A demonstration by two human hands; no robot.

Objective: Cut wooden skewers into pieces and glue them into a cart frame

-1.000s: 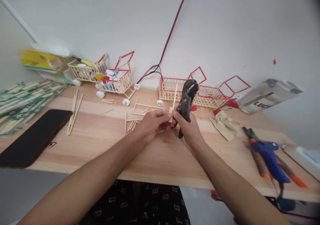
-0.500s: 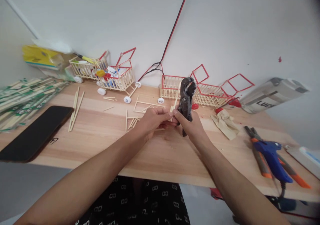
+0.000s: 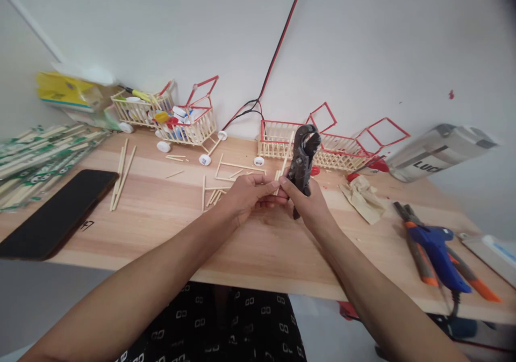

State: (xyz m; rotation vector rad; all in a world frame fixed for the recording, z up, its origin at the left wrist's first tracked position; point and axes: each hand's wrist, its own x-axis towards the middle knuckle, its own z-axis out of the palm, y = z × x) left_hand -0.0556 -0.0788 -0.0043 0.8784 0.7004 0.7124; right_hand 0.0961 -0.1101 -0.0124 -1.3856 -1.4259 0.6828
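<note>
My left hand (image 3: 253,193) pinches light wooden sticks (image 3: 284,164) between thumb and fingers, over the middle of the table. Close against it, my right hand (image 3: 304,196) is closed round a black hand cutter (image 3: 301,160), its jaws pointing up and away from me. The right thumb tip also touches the sticks near the left thumb. Short cut sticks (image 3: 215,196) and a glued stick frame (image 3: 237,166) lie just beyond my left hand, which partly hides them. How many sticks I hold is hard to tell.
Small stick carts with red rims (image 3: 278,136) stand along the wall; one cart (image 3: 189,125) holds bottle caps. A phone (image 3: 60,211) and packed chopsticks (image 3: 48,158) lie left. At right are a blue glue gun (image 3: 437,252), orange-handled pliers (image 3: 421,260) and crumpled paper (image 3: 364,198).
The black cutter's head has tipped slightly to the right, away from the sticks. My left hand stays almost where it was, still pinching them.
</note>
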